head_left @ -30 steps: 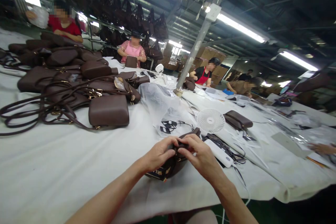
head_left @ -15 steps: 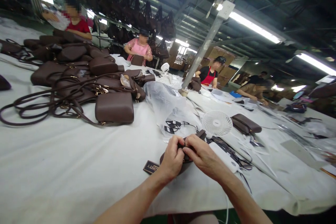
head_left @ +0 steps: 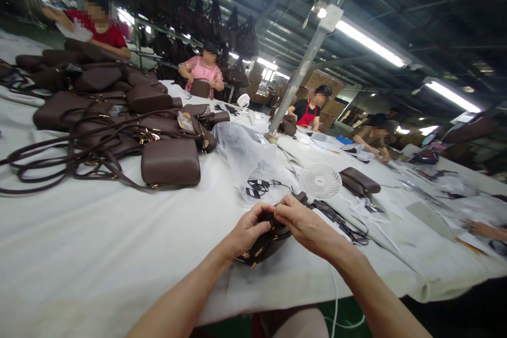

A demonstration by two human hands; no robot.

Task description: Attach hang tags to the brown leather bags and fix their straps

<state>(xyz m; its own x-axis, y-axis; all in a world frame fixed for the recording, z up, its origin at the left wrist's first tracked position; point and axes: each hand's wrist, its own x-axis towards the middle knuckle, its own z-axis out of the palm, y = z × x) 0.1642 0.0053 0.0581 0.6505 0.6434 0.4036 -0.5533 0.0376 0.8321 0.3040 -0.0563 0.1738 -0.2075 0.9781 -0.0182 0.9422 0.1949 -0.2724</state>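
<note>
A small dark-brown handbag (head_left: 261, 250) with gold-coloured fittings lies on the white-covered table (head_left: 190, 253) in front of me. Thumb and fingers of my left hand (head_left: 250, 229) are closed on its upper part. My right hand (head_left: 303, 223) pinches at the same upper part, its fingertips touching those of the left. Which small piece sits between the fingertips is hidden. Just beyond my hands are a clear plastic bag (head_left: 241, 156) and black cords with tags (head_left: 259, 188).
Left is a heap of brown handbags (head_left: 114, 116) with long looped straps; one handbag (head_left: 171, 162) lies at its front. A white fan (head_left: 320, 180), another brown handbag (head_left: 359, 181) and a metal post (head_left: 304, 58) stand beyond. Several co-workers sit around the table. A white cable hangs at the front edge.
The handbag has turned in my hands, so its gold fittings show and the black label tag is out of sight. My left hand's grip has opened wider around it. The view has shifted slightly.
</note>
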